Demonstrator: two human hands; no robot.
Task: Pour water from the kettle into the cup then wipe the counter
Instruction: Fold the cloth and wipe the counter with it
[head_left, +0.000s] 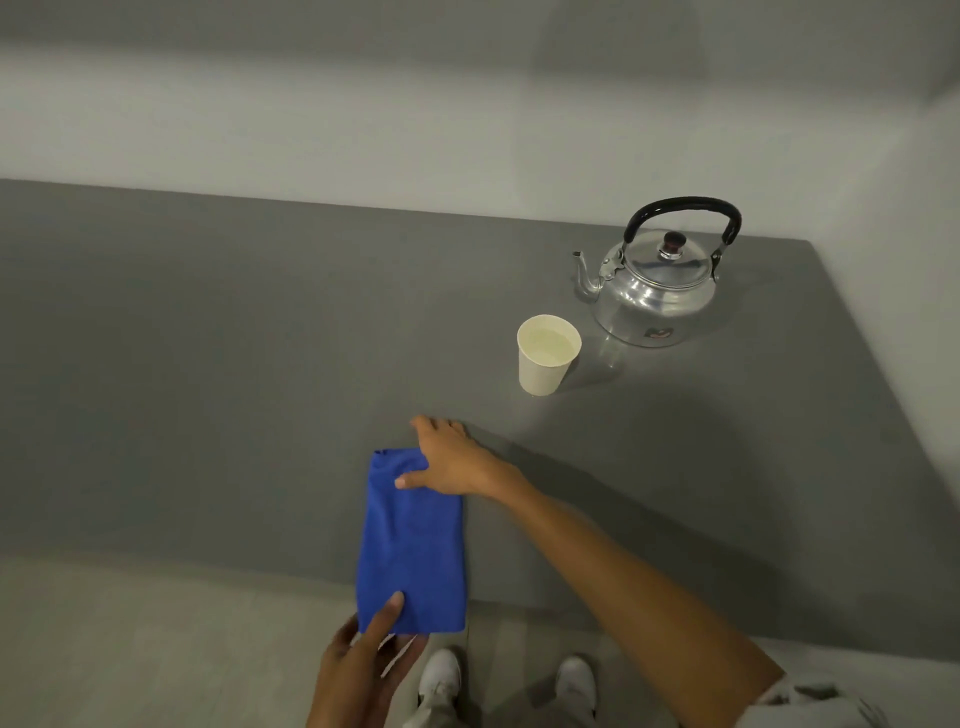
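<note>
Both our hands hold the folded blue cloth (413, 540): left hand (363, 665) pinches its near edge, thumb on top; right hand (452, 462) lies flat on its far corner. It overhangs the grey counter (208, 364). Well beyond stand the steel kettle (655, 280) and water-filled paper cup (546, 358).

A plain pale grey wall (363, 114) runs behind the scene from nine o'clock round to three o'clock, a pale wood-look floor (156, 649) fills the seven o'clock corner, and two white shoes (441, 675) stand on it at six o'clock.
</note>
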